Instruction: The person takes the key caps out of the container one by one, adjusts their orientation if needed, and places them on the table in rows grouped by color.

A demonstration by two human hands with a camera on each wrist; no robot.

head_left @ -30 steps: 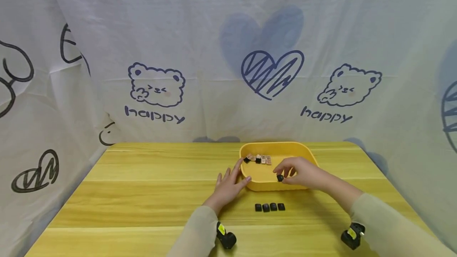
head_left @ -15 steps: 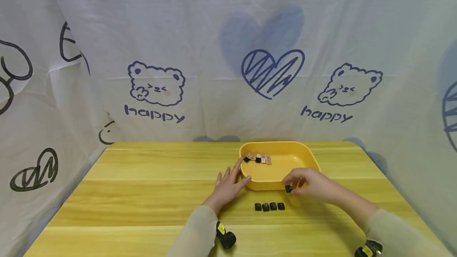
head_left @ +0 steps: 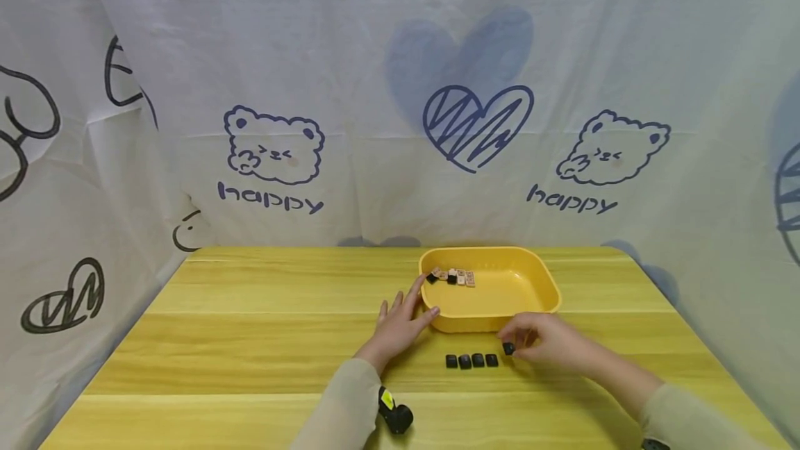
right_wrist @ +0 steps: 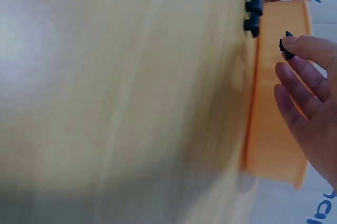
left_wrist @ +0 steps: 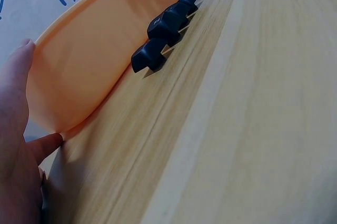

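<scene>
My right hand (head_left: 550,342) pinches a black keycap (head_left: 508,348) between thumb and fingertips, just beyond the right end of a row of keycaps. In the right wrist view this keycap (right_wrist: 288,46) shows at the thumb tip, with the other fingers spread loosely. The row holds several black keycaps (head_left: 465,362) side by side on the table, in front of a yellow plastic box (head_left: 475,325). My left hand (head_left: 400,325) rests at the box's left end, fingers extended. The left wrist view shows its fingertips right at the box's rim and base.
Inside the box, at its left, lie several small pinkish-white pieces (head_left: 461,276) and a couple of black ones (head_left: 452,280). The wooden table (head_left: 250,353) reaches back to a white cloth (head_left: 375,179) printed with bears and hearts.
My right hand has carried the keycap out of the box, over its front rim, toward the row's right end. My left hand and the box have stayed put.
</scene>
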